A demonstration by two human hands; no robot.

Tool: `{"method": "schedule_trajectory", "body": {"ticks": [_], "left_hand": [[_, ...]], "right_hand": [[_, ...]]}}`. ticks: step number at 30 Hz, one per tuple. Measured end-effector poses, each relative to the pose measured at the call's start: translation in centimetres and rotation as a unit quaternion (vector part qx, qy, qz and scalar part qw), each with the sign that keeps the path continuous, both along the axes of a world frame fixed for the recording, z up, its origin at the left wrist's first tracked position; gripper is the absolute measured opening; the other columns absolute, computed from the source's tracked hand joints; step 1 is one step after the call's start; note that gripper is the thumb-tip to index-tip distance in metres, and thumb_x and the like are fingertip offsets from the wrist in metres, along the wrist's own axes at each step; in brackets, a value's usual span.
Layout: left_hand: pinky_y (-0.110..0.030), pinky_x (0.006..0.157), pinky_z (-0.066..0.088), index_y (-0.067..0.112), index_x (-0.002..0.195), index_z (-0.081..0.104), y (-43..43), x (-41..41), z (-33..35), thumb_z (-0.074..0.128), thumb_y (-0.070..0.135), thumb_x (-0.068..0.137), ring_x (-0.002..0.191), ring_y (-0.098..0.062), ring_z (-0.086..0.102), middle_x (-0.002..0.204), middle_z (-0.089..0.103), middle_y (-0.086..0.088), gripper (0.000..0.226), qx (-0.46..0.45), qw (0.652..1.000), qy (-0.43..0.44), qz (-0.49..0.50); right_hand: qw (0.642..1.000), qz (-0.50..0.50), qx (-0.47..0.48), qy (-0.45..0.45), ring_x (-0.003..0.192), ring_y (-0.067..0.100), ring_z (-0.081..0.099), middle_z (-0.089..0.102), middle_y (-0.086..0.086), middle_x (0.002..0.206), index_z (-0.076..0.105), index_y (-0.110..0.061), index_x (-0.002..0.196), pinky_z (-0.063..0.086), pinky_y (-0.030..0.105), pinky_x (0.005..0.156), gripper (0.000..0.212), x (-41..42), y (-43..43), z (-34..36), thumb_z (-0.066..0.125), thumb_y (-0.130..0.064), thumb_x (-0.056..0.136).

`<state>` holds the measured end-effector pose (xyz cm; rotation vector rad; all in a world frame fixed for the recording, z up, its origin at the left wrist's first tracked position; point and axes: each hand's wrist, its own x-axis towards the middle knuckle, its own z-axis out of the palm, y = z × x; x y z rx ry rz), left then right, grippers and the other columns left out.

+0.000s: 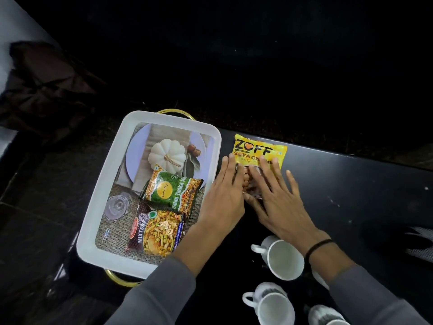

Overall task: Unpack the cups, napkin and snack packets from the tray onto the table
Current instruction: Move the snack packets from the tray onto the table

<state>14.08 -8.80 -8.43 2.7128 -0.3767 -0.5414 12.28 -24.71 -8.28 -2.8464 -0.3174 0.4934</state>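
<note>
A yellow ZOFF snack packet (259,148) lies on the black table (351,184), just right of the white tray (98,207) with gold handles. My left hand (225,198) and my right hand (275,198) lie flat on the packet's lower half, fingers spread, hiding that part. Inside the tray lie a green snack packet (173,191) and a maroon Mixture packet (154,233). Two white cups stand on the table near me, one (284,259) by my right wrist and one (274,308) at the bottom edge.
The tray's floor carries a printed picture of a white pumpkin (167,154). Another white thing (325,313) shows partly beside my right sleeve. A dark crumpled cloth (44,90) lies at the far left. The table's far edge runs behind the yellow packet.
</note>
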Motion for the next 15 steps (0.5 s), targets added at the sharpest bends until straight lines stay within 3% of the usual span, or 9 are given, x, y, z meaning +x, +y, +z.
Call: {"method": "schedule_trajectory", "body": {"ticks": [3,7,11,15], "left_hand": [[-0.041,0.123,0.027,0.01,0.158,0.03,1.3,-0.3,1.3,0.044,0.012,0.105,0.159,-0.019,0.003,0.171,0.013,-0.008,0.055,-0.056,0.998,-0.033,0.019],[-0.045,0.119,0.033,0.008,0.144,0.053,4.9,-1.2,3.0,0.049,0.013,0.103,0.154,-0.026,0.026,0.159,0.041,-0.012,0.041,-0.061,0.992,-0.076,0.084],[-0.049,0.113,0.036,0.007,0.133,0.058,9.6,-2.4,3.8,0.059,0.012,0.097,0.144,-0.03,0.039,0.142,0.054,-0.013,0.036,-0.034,0.97,-0.122,0.209],[-0.049,0.103,0.041,0.009,0.135,0.049,13.7,-2.6,3.2,0.054,0.038,0.101,0.128,-0.032,0.044,0.132,0.054,-0.012,0.045,-0.017,0.944,-0.023,0.328]], "right_hand": [[0.999,0.001,0.045,-0.026,0.159,0.025,-0.003,0.01,0.004,0.172,0.026,-0.017,0.16,0.009,0.05,0.126,0.067,-0.1,1.2,1.4,0.042,-0.048,0.103],[0.993,0.041,0.101,-0.051,0.159,0.021,0.011,0.028,0.003,0.167,0.044,-0.015,0.152,0.017,0.041,0.125,0.056,0.1,5.0,2.7,0.052,-0.039,0.102],[0.988,0.062,0.139,-0.031,0.153,0.023,0.027,0.037,0.006,0.162,0.049,-0.013,0.147,0.027,0.039,0.125,0.051,0.6,9.4,3.2,0.051,-0.04,0.104],[0.985,0.047,0.166,0.008,0.142,0.024,0.039,0.043,0.006,0.156,0.047,-0.014,0.148,0.036,0.035,0.117,0.048,0.8,13.1,3.1,0.048,-0.037,0.106]]}}
